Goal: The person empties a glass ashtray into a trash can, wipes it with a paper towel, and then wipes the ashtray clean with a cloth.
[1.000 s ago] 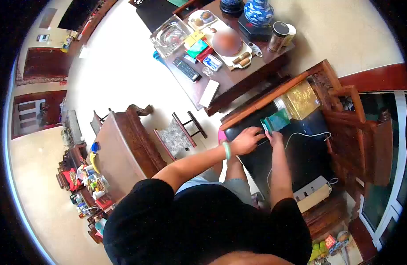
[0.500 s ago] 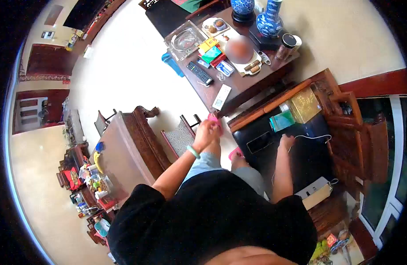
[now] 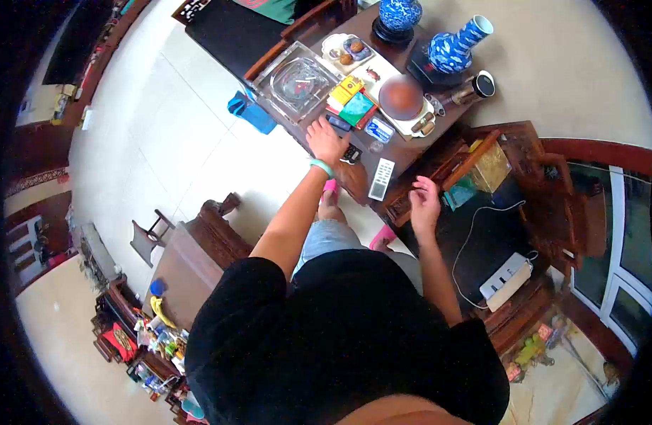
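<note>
My left hand point(image 3: 327, 144), with a pale green bracelet on its wrist, is over the near left edge of the dark wooden table point(image 3: 404, 152). Its fingers are slightly apart above a black remote control point(image 3: 352, 154), which the hand partly covers. A white object with a dark patch and rows of marks point(image 3: 382, 179) lies to its right. My right hand point(image 3: 425, 202) hovers by the wooden armrest of the black seat, fingers loosely bent and apart, holding nothing. Beyond it on the seat lies a green packet point(image 3: 459, 193), near a gold box point(image 3: 490, 168).
On the table are a clear tray point(image 3: 295, 83), a white tray point(image 3: 414, 126), blue-and-white vases point(image 3: 450, 51) and a lidded jar point(image 3: 475, 86). A white cable point(image 3: 455, 262) and power strip point(image 3: 505, 275) lie on the seat. A blue bin point(image 3: 252, 113) stands on the floor.
My left hand has moved forward from above my leg to the remote control. My right hand has moved forward and left from the seat, and the view has turned and shifted toward the table.
</note>
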A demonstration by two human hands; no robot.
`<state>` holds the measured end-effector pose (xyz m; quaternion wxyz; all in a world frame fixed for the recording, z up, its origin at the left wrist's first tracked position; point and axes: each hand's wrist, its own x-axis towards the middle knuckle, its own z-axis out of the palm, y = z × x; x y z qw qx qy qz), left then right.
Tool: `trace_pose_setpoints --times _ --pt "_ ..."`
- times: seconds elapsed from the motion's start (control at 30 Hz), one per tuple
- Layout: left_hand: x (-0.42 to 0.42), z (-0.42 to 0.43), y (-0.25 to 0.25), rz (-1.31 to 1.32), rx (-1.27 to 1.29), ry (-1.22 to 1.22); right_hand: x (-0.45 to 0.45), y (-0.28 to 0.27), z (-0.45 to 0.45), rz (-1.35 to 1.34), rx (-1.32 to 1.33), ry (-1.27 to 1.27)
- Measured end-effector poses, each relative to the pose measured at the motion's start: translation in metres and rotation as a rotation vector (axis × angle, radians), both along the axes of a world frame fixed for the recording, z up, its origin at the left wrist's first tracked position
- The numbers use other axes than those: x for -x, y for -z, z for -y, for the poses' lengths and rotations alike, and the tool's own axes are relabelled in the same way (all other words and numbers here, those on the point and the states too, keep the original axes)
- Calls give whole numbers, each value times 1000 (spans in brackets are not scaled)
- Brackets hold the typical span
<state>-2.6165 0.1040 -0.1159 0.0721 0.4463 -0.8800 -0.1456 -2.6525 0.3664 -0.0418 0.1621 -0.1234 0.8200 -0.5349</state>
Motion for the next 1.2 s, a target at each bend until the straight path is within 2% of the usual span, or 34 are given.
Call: trace_pose_setpoints --times 0.03,0.1,0.2,0.23,0.27,0.3,0.43,0.47,0.6,0.8,0.9,0.97,1.03,1.1,1.2 --pt "7 -2 1 46 46 -16 -6 0 19 73 66 3" --pt "16 -3 3 41 -21 -12 -13 7 49 98 54 24" --pt "22 -4 12 17 22 -20 -7 -19 75 23 -90 18" --pt "24 -2 16 -7 51 -33 -3 -20 75 -52 -110 14" --pt "24 2 14 3 -57 -15 0 -20 73 -47 -123 45" --pt "23 5 21 27 -43 8 3 -19 69 -40 -133 72" --pt "19 10 14 -20 -12 37 6 -8 44 49 -76 151" --pt "18 12 14 -11 24 72 6 -11 40 82 -144 156" --pt "12 22 13 -55 10 111 3 2 29 104 -136 175" --pt "-4 43 -11 -146 -106 325 -3 16 32 131 -88 148" --pt "-11 64 -26 -290 -226 658 -3 14 36 108 -157 100" --pt "2 79 -48 -190 -292 802 -3 11 38 62 -192 78" --pt "19 86 -57 -146 -176 869 -4 19 36 6 -186 17" --pt "43 93 -53 -159 -62 1053 -6 20 38 28 -222 25" --pt "70 94 -39 -39 -7 1213 -8 14 42 82 -275 6"
